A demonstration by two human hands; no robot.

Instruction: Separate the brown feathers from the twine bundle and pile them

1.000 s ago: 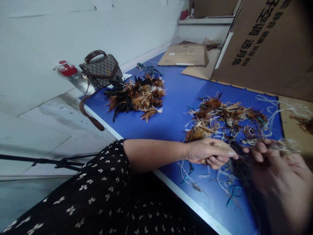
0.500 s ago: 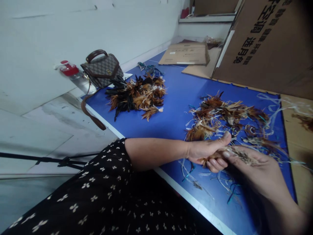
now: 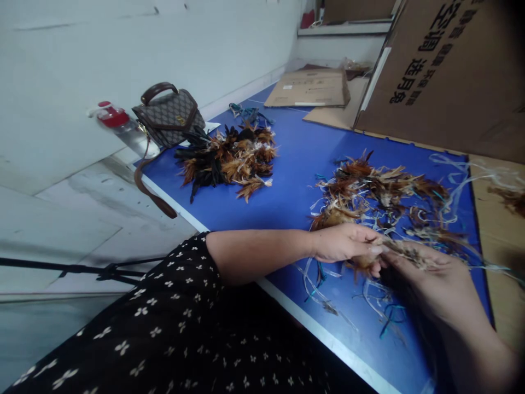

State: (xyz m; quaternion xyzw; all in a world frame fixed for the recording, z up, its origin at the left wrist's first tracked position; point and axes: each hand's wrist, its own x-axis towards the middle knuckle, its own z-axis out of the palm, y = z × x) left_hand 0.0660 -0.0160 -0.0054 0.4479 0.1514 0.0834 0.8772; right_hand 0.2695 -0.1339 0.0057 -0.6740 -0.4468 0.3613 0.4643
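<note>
The left hand (image 3: 343,244), I observe remotely, pinches a brown feather bunch (image 3: 361,264) showing beneath its fingers; the right hand (image 3: 445,284) grasps a pale tuft (image 3: 417,259) beside them, a feather pile (image 3: 375,186) lying just beyond.

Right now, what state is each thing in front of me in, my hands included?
Left hand: closed on feathers
Right hand: closed on feathers
Left feather heap: loosely piled
Right feather heap: loose, spread out
Teal cords: tangled
Handbag: flap down, handle up
Strap: drooping past the table's edge
Bottle: red lid on
Printed cardboard: standing up
Smaller cardboard: lying down
</note>
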